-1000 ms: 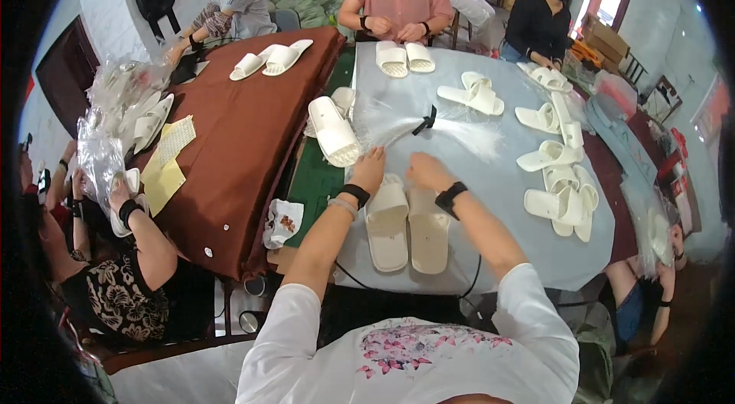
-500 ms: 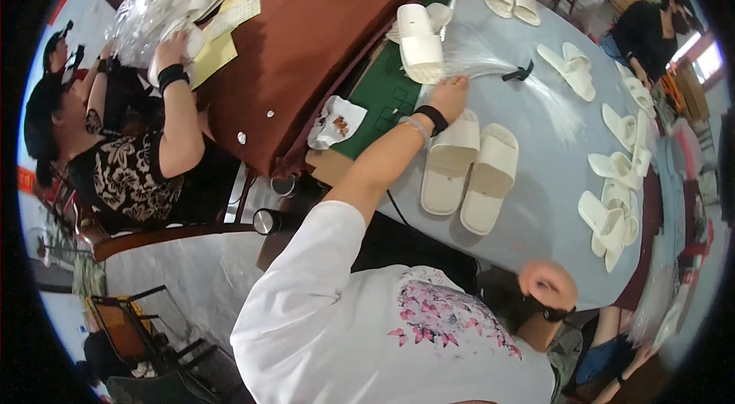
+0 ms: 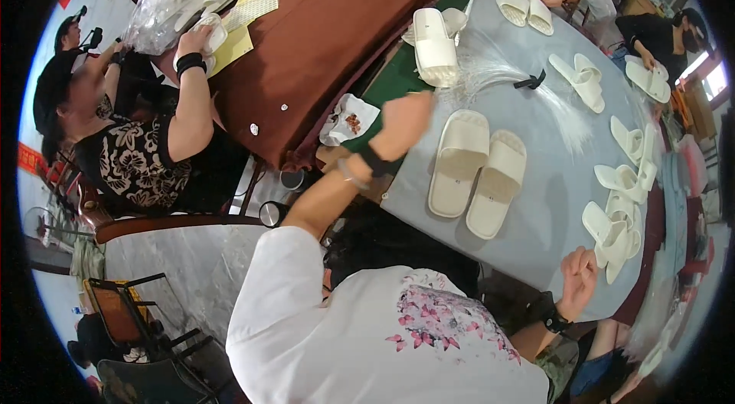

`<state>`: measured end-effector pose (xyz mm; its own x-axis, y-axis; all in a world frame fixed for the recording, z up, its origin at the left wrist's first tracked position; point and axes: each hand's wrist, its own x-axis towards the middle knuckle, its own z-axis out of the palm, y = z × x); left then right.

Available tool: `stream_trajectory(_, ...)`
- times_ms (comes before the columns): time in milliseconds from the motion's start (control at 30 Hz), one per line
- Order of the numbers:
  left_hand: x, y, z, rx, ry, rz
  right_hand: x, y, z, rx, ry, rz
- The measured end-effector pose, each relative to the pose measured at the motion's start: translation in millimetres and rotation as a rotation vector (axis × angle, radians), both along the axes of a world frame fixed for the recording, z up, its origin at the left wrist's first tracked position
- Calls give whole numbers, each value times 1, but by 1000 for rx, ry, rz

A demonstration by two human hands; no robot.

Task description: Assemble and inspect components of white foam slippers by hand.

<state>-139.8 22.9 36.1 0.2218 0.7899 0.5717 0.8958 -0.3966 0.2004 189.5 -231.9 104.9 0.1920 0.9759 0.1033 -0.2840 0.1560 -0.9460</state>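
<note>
My left hand (image 3: 403,125) is over the table's near left edge, left of a pair of cream slippers. It is smeared by motion, so its fingers do not show clearly. The left slipper (image 3: 459,163) and right slipper (image 3: 496,184) lie side by side on the pale grey tabletop (image 3: 551,213). My right hand (image 3: 579,281) is at the near right edge with its fingers curled; whatever they hold, if anything, is hidden. Beyond the pair lies a bundle of clear thin strands (image 3: 563,109) with a black tie (image 3: 530,81). Another cream slipper (image 3: 435,48) leans beside the strands.
More cream slippers (image 3: 616,232) line the right edge. A white paper with small brown bits (image 3: 348,122) lies left of my left hand. At the brown-covered table (image 3: 306,44), a person handles a slipper beside plastic bags (image 3: 172,2). Others work at the far side.
My left hand has drawn back from beside the far slipper toward me and to the left. My right hand has risen slightly to the right. A person at far right now holds a slipper.
</note>
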Motion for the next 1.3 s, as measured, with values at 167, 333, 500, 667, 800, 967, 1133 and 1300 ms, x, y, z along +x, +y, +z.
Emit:
stream_trajectory(167, -84, -11, -3, -110, 390, 272, 4, 22, -10, -10, 38, 171)
stream_trajectory(333, -111, -6, -22, -277, 553, 237, -5, 36, -12, 10, 16, 242)
stream_trajectory(500, -108, 4, -32, -390, 734, 269, -12, 32, -7, 47, 3, 276)
stream_trajectory(667, -108, 7, -34, -457, 758, 283, -15, 26, -8, 1, 47, 265)
stream_trajectory(800, -102, 10, -22, -546, 790, 267, -18, 30, -13, -29, 73, 263)
stream_trajectory(967, -112, 8, -35, -376, 798, 261, -22, 37, -12, -5, 69, 349)
stream_trajectory(1133, -101, 11, -22, -533, 849, 276, -31, 45, -5, -14, 56, 365)
stream_trajectory(1300, -113, 19, -32, -497, 808, 270, -40, 51, 0, -67, 11, 362)
